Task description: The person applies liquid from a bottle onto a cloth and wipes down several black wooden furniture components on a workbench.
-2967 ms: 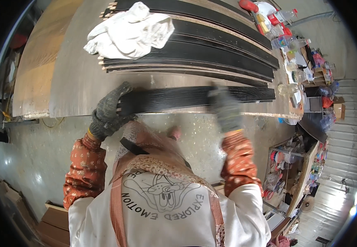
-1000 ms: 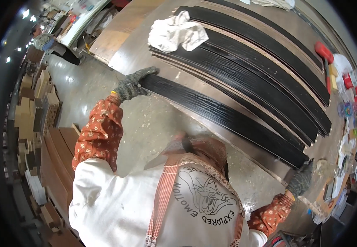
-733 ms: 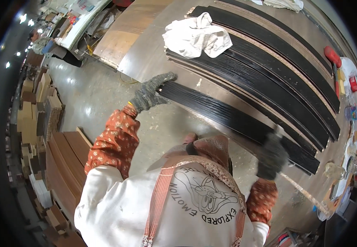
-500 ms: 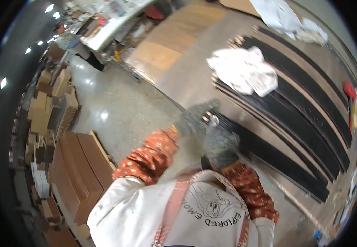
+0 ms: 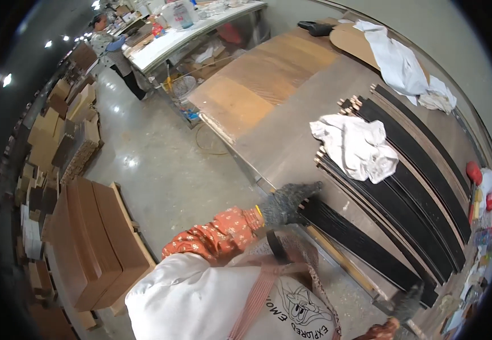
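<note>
A bundle of long, narrow black strips lies along the near edge of the worktable. My left hand, in a dark grey glove, is at the bundle's left end, its fingers stretched out over the pale strip tips. Far down at the lower right, my right hand, also gloved, is by the other end with its fingers extended, a little blurred. More black strips lie in rows behind the bundle. A crumpled white cloth rests on them.
Brown panels are stacked on the floor at the left. Cardboard pieces stand beyond them. A co-worker stands at a white table in the back. At the far right is a red-handled tool.
My hands have moved apart: the right went to the strips' lower right end, the left stays by the left end. The view has shifted, and the near strips now lie closer together.
</note>
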